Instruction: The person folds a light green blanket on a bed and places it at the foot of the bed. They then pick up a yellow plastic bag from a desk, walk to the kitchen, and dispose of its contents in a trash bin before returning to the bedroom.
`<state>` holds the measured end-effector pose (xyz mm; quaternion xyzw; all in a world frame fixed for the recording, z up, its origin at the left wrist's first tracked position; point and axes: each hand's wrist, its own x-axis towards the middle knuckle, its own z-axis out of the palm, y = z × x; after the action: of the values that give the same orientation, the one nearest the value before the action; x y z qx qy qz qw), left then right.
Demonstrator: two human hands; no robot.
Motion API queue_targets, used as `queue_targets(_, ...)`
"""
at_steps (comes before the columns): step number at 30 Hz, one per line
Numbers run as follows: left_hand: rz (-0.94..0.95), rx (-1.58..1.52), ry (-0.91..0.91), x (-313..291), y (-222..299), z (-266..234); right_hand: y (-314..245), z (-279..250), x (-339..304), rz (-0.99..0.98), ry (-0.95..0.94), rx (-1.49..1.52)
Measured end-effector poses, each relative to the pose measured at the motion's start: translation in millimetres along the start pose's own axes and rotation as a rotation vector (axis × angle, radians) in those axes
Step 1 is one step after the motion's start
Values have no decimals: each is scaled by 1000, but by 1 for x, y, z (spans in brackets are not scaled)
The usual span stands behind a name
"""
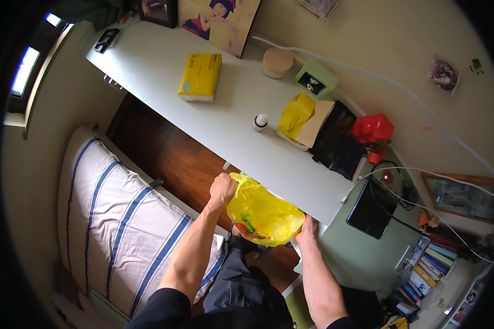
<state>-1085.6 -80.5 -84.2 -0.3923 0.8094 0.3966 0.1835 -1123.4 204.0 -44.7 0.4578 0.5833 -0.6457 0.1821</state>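
Note:
A yellow plastic bag (260, 205) with a red and green print hangs between my two hands, beside the front edge of the white desk (280, 175). Its mouth is spread wide. My left hand (223, 189) is closed on the bag's left rim. On the other side my right hand (307, 229) grips the right rim, its fingers partly hidden by the plastic. I cannot make out anything inside the bag.
On the desk stand a yellow tissue pack (201, 77), a small bottle (259, 122) and an opened yellow pack (297, 116). A dark tablet (372, 207) lies on the green surface at right. A bed with a striped cover (126, 214) stands left.

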Motion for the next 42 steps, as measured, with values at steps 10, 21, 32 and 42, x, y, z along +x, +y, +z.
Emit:
queue_targets(10,-60,-973,-379,-11,-6,-42,41,-30,55,66,-266,360)
queue_targets(21,753,-388,350,-29,11,-26,43,-36,28,-40,-292,320)
queue_targets(32,233,-303,238,-23,22,-17,29,-22,29,53,-281,215)
queue_targets(42,109,-391,242,-33,-28,6,68,-54,62,163,-417,191)
